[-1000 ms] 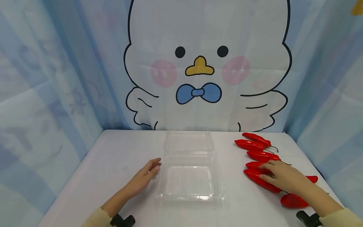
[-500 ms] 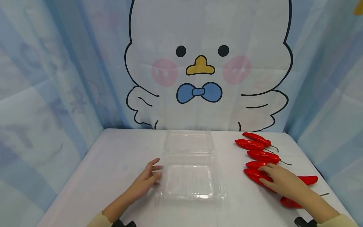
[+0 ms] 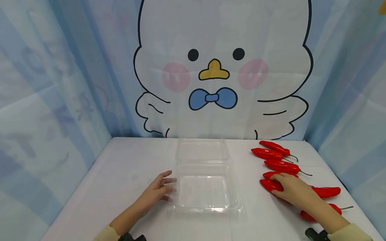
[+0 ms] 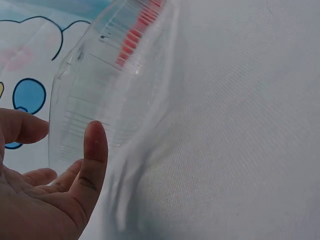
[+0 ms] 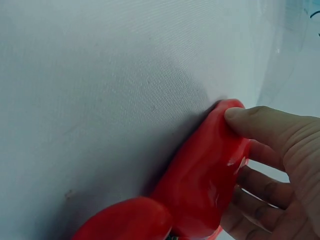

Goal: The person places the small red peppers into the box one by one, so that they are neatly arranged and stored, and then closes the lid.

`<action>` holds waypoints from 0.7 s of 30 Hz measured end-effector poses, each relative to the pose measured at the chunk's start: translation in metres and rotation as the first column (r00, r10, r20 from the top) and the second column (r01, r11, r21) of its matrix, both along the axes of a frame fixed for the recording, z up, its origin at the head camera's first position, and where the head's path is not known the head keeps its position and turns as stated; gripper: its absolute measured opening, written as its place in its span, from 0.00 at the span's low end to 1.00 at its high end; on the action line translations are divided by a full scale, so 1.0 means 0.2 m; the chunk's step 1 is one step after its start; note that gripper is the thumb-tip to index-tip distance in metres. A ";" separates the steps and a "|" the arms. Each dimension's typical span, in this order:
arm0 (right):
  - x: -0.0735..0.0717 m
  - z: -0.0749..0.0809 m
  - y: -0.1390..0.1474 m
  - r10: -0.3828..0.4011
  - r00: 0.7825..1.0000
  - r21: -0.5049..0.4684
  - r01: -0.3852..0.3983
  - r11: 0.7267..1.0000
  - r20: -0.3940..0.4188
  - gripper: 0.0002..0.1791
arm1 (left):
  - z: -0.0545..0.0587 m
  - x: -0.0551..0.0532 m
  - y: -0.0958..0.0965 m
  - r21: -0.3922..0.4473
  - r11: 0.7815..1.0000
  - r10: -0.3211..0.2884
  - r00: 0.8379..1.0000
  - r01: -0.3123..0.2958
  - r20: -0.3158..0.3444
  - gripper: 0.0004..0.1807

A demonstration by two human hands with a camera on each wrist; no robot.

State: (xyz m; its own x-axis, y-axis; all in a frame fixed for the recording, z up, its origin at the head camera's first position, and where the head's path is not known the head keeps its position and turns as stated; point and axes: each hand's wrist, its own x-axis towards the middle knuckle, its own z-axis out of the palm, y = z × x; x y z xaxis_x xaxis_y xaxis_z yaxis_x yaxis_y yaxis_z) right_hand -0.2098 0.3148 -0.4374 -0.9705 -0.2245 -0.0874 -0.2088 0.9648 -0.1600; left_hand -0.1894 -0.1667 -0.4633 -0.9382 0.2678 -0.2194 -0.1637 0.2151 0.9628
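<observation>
A clear plastic clamshell box point(image 3: 206, 210) lies unfolded on the table, its lid point(image 3: 202, 150) spread toward the back. My left hand point(image 3: 153, 194) is at the box's left side with fingers spread and loosely bent; in the left wrist view, thumb and fingers are near the clear wall point(image 4: 100, 95), and contact is hard to judge. On the right, my right hand point(image 3: 294, 190) pinches a red chili pepper point(image 3: 268, 185). The right wrist view has the thumb on one side of this chili pepper point(image 5: 200, 165) and the fingers along the other. Its stem end is hidden by the hand.
More red chili peppers lie around the right hand: several behind it, such as one point(image 3: 281, 165), one to its right point(image 3: 328, 191) and one point(image 3: 334, 208) partly under the forearm. A printed curtain point(image 3: 211, 124) stands at the white table's back edge.
My right hand has shifted slightly left and settled its fingers around the front chili pepper. My left hand has spread its fingers and edged nearer the box.
</observation>
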 end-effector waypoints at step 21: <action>-0.01 -0.02 0.01 -0.028 1.000 -0.132 0.030 0.991 0.014 0.31 | 0.05 0.01 0.02 0.049 0.998 0.039 0.994 -0.045 0.105 0.33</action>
State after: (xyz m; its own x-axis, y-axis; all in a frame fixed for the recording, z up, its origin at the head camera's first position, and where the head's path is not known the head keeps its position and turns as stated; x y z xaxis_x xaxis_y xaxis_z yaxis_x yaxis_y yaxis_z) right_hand -0.2110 0.3173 -0.4421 -0.9759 -0.2067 -0.0705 -0.1783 0.9406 -0.2890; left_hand -0.1876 -0.1632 -0.4534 -0.9218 0.2421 -0.3027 -0.2708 0.1565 0.9498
